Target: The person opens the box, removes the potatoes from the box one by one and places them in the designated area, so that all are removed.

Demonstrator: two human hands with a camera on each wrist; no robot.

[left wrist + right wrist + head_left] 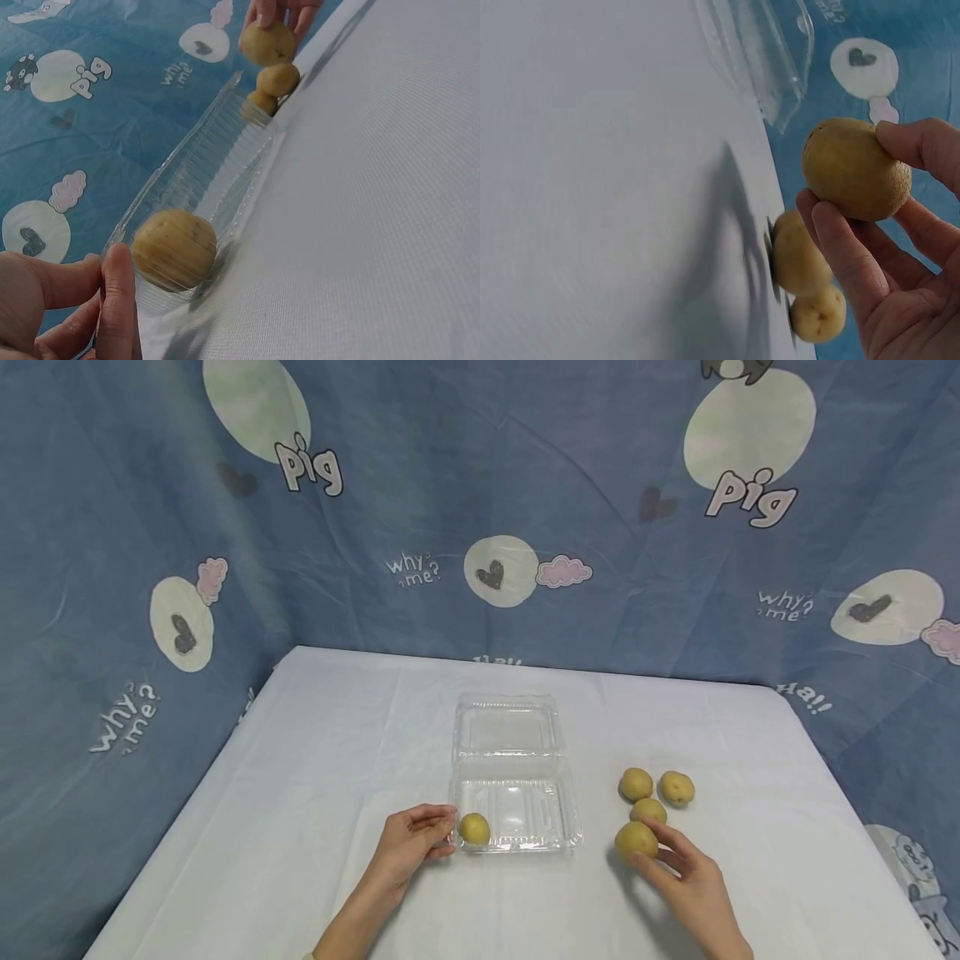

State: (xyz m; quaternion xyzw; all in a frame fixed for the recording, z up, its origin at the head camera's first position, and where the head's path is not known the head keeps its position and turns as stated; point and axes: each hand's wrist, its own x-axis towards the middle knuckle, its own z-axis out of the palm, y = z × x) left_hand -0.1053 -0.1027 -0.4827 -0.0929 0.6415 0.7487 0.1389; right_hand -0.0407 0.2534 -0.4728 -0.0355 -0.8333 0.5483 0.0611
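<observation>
A clear plastic clamshell box (pixel 517 839) lies with its lid folded back on the white table. One small potato (pixel 475 829) sits in the left end of its base. My left hand (pixel 415 841) pinches the box's left rim between thumb and fingers, as the left wrist view shows up close. Over the table to the right, my right hand (pixel 693 885) holds another potato (pixel 855 169) between thumb and fingertips, its shadow falling on the cloth. Just beyond that hand, several more potatoes (pixel 636 784) rest together on the table.
The white tablecloth (pixel 300 760) spreads around the box on both sides. Behind and to the left of the table hangs a blue printed curtain (pixel 420 485). The box's raised lid part (pixel 508 727) lies toward the back.
</observation>
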